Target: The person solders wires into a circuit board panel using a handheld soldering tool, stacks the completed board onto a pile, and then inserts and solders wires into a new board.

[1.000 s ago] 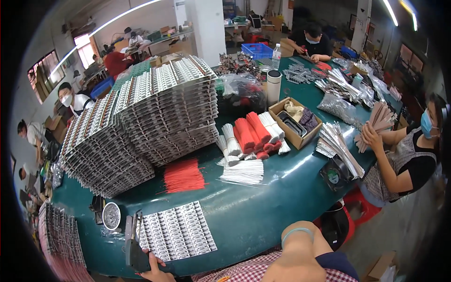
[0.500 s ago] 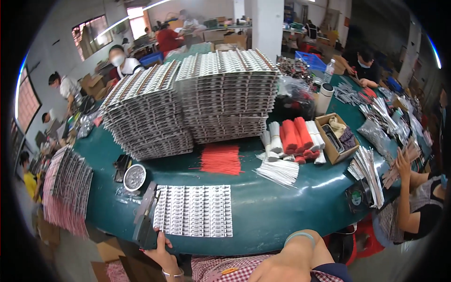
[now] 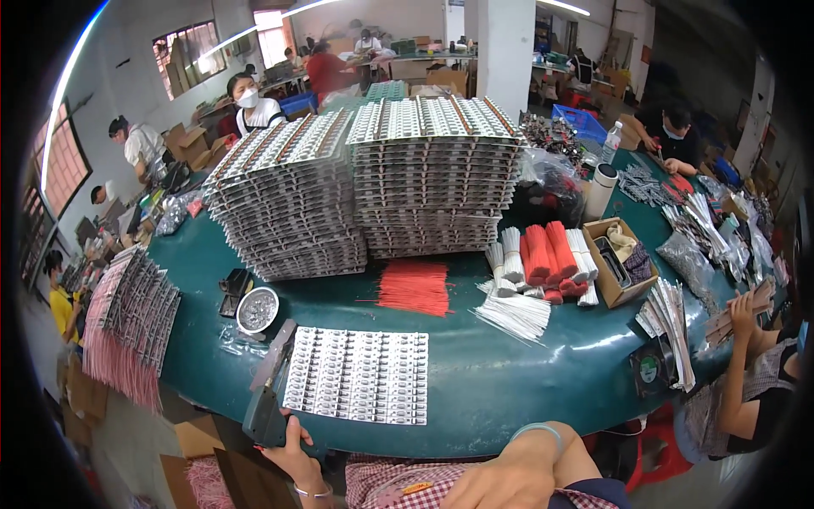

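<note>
My left hand (image 3: 295, 458) is at the table's front edge, closed around the lower end of a dark grey hand tool (image 3: 266, 417). Its exact kind I cannot make out. Beside the tool, a flat pinkish-grey strip (image 3: 273, 355) points away from me. Just to the right lies a white panel of small circuit boards (image 3: 356, 375), flat on the table, with rows of dark and silver parts. My right hand (image 3: 500, 485) is raised close in front of my checked apron, clear of the table. Its fingers run off the lower edge, so their pose is hidden.
Tall stacks of board panels (image 3: 432, 182) stand behind. Nearer lie red wires (image 3: 414, 287), white wires (image 3: 514, 312) and a round metal-coloured bowl (image 3: 257, 311). Bundled wires (image 3: 551, 254) and a cardboard box (image 3: 623, 280) sit right. Wired panels (image 3: 131, 318) hang at left. A co-worker's hand (image 3: 743, 316) works at right.
The whole view has turned a little left, so the table things appear farther right. My left hand stays on the tool; my right hand has shifted slightly.
</note>
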Demonstrator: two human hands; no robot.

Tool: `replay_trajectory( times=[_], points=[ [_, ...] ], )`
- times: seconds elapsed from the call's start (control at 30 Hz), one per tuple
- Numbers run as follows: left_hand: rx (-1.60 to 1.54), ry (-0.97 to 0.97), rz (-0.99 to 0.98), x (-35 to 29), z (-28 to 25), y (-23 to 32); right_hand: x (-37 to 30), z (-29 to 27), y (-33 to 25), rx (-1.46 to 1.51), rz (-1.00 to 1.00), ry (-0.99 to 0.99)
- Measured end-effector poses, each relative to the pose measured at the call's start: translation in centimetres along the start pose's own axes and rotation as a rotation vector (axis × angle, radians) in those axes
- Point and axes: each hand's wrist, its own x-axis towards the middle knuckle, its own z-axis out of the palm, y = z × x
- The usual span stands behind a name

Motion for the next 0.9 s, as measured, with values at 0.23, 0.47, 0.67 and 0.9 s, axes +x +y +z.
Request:
replay_trajectory(
  times=[0.23, 0.47, 0.67, 0.9],
  points=[
    [0.094, -0.025, -0.021, 0.0, -0.2, -0.1, -6.1, 0.8, 3.0, -0.024, -0.147, -0.388],
    [0.193, -0.012, -0.125, -0.6, -0.1, 1.0, -4.0, 2.9, -0.3, 0.224, 0.124, 0.209],
    [0.277, -0.18, -0.231, 3.7, -5.8, -6.5, -4.3, 1.5, -3.9, 0.043, -0.025, 0.243],
    [0.246, -0.13, 0.028, 0.9, -3.2, -3.1, -4.4, 1.8, -1.8, 0.194, 0.091, 0.535]
  ],
)
